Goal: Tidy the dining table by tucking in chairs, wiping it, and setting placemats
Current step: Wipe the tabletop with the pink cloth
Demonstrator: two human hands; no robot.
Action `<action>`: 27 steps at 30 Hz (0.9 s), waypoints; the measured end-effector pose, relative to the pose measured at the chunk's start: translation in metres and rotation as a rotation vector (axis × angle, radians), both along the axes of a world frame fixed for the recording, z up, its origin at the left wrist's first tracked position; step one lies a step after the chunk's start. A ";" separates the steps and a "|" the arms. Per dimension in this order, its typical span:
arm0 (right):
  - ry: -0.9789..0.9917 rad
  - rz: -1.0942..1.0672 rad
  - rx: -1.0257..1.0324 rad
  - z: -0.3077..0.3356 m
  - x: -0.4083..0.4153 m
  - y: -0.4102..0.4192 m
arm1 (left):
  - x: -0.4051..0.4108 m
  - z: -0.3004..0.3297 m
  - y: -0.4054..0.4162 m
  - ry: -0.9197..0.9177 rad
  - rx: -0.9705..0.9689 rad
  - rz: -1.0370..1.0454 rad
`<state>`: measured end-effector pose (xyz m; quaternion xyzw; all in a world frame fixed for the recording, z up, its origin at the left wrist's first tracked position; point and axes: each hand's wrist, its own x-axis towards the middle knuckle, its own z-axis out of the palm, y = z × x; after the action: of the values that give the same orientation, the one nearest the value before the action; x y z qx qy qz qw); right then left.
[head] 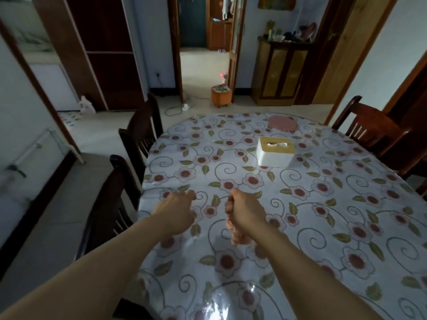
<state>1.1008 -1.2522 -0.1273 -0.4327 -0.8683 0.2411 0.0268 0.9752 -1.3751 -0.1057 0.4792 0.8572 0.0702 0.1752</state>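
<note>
The dining table (pixel 323 227) carries a flowered cloth under clear plastic. My right hand (pixel 246 210) grips a bunched pink cloth (pixel 234 236) that hangs from the fist just above the table. Left of it, my left hand (pixel 178 210) hovers over the table's left edge with its fingers curled under; whether it holds anything is hidden. A round pink placemat (pixel 283 123) lies at the far end. Two dark chairs (pixel 141 132) (pixel 111 204) stand at the left side, a brown chair (pixel 369 128) at the far right.
A white tissue box (pixel 275 151) with a tan lid sits mid-table. Beyond the table are an open doorway (pixel 203 65), an orange stool (pixel 220 95), a cable on the floor and a wooden cabinet (pixel 279 72). A radiator (pixel 39 148) lines the left wall.
</note>
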 end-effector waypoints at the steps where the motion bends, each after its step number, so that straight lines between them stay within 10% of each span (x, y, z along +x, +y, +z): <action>1: 0.006 0.005 0.000 0.002 -0.012 -0.003 | -0.011 0.001 -0.005 -0.003 0.005 0.017; 27: -0.026 -0.309 0.145 0.036 -0.290 -0.089 | -0.333 0.036 -0.040 -0.115 0.148 -0.375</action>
<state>0.8109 -1.3411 -0.0909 -0.5612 -0.8068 0.1651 0.0833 0.6425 -1.4147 -0.0693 0.6370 0.7341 0.1265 0.1984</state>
